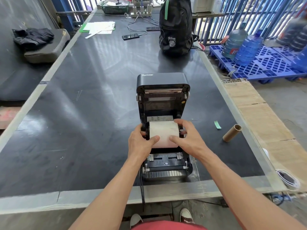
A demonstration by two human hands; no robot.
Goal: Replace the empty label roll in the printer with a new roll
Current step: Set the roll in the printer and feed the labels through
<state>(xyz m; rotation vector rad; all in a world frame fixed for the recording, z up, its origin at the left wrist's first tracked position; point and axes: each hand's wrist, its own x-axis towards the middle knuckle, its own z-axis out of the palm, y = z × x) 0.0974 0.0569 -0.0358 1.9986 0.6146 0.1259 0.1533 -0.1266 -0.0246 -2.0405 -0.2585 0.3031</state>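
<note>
A black label printer (pixel 163 170) stands near the front edge of the dark table, its lid (pixel 162 80) swung up and back. A new white label roll (pixel 163 130) sits in its bay between the side holders. My left hand (pixel 141 141) grips the roll's left end, thumb lying on the paper. On the right end rests my right hand (pixel 186 135), fingers curled over the top of the roll and thumb on its front. An empty brown cardboard core (pixel 232 132) lies on the table to the right of the printer.
A small green tape scrap (pixel 217 125) lies near the core. At the far end of the table (pixel 83 113) stand a black backpack (pixel 176 27), two phones (pixel 130 36) on cables and papers (pixel 99 28). Cardboard sheets (pixel 259 117) line the right edge; a white cable coil (pixel 288 179) lies at the corner.
</note>
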